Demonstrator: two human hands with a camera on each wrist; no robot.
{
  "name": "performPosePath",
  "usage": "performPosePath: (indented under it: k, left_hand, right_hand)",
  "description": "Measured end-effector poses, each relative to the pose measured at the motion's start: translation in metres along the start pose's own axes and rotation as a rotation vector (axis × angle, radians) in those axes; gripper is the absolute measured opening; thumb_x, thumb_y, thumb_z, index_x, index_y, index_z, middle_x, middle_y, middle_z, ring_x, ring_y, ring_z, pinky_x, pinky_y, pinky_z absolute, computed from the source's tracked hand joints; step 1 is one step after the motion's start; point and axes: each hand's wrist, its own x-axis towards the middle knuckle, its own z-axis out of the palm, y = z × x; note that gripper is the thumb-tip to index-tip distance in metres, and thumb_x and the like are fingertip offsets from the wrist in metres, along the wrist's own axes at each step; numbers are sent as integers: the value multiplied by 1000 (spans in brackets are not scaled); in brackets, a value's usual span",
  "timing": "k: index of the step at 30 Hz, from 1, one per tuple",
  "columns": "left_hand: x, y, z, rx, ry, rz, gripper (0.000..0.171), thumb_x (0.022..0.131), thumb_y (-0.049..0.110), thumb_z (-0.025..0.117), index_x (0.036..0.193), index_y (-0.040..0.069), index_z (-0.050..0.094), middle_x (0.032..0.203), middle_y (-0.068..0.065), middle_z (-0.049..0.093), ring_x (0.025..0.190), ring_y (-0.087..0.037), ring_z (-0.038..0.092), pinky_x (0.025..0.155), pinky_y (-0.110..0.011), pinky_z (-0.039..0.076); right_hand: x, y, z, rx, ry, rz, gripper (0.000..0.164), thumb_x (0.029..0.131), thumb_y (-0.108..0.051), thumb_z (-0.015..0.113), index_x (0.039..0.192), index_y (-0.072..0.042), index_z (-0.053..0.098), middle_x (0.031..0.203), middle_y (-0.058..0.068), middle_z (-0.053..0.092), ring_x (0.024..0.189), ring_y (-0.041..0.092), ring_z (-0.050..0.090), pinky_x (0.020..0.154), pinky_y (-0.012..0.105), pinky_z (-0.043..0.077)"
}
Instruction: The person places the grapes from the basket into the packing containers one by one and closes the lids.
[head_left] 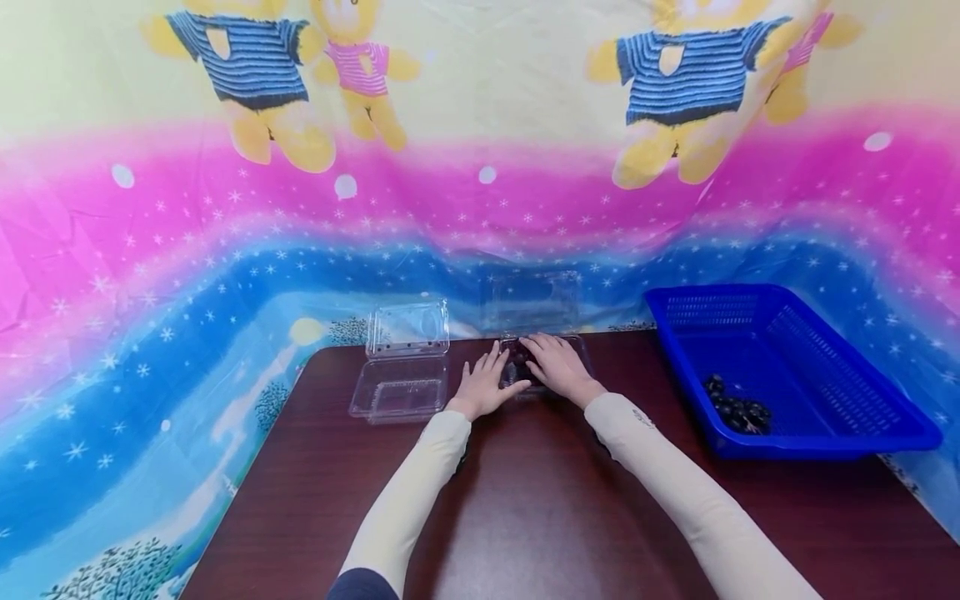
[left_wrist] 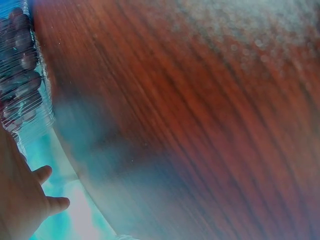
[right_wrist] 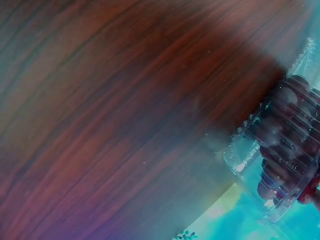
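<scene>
A clear plastic clamshell box (head_left: 585,363) stands at the table's far edge, its lid (head_left: 534,300) raised behind it. Dark grapes (head_left: 517,367) lie inside, also visible through the clear wall in the right wrist view (right_wrist: 287,135). My left hand (head_left: 483,383) is at the box's left side, fingers extended and spread. From the right, my right hand (head_left: 558,367) reaches over the box with straightish fingers over the grapes, covering part of them. In the left wrist view, two fingertips (left_wrist: 59,204) of the left hand stick out beside the grape-filled box.
A second clear clamshell box (head_left: 401,392) sits to the left, lid up, with no fruit in it. On the right, a blue plastic basket (head_left: 810,446) holds a bunch of dark grapes (head_left: 738,410). A printed cloth (head_left: 480,208) hangs behind the brown table (head_left: 525,508).
</scene>
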Motion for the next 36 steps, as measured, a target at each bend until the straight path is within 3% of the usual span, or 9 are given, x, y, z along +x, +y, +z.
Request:
performPosePath:
  k: [6, 26, 36]
  left_hand:
    - [0, 1, -1, 4, -3, -4, 93, 80, 81, 20, 151, 22, 9, 157, -2, -2, 141, -28, 17, 109, -59, 14]
    - [0, 0, -3, 2, -19, -9, 93, 78, 83, 17, 150, 26, 7, 157, -2, -1, 142, -29, 16, 109, -59, 12]
    - [3, -1, -3, 65, -23, -8, 92, 78, 83, 15, 150, 26, 6, 157, 0, 0, 142, -28, 16, 110, -59, 12]
  right_hand:
    - [-3, 2, -1, 19, -24, 16, 50, 95, -31, 51, 140, -11, 42, 136, 14, 48, 128, 30, 42, 104, 50, 33]
    - [-7, 4, -5, 17, -72, 30, 55, 96, -31, 49, 145, -15, 32, 144, 11, 40, 135, 29, 33, 113, 46, 19]
    - [-15, 13, 0, 26, -66, 60, 52, 97, -34, 47, 144, -15, 36, 148, 14, 33, 138, 30, 27, 111, 47, 22]
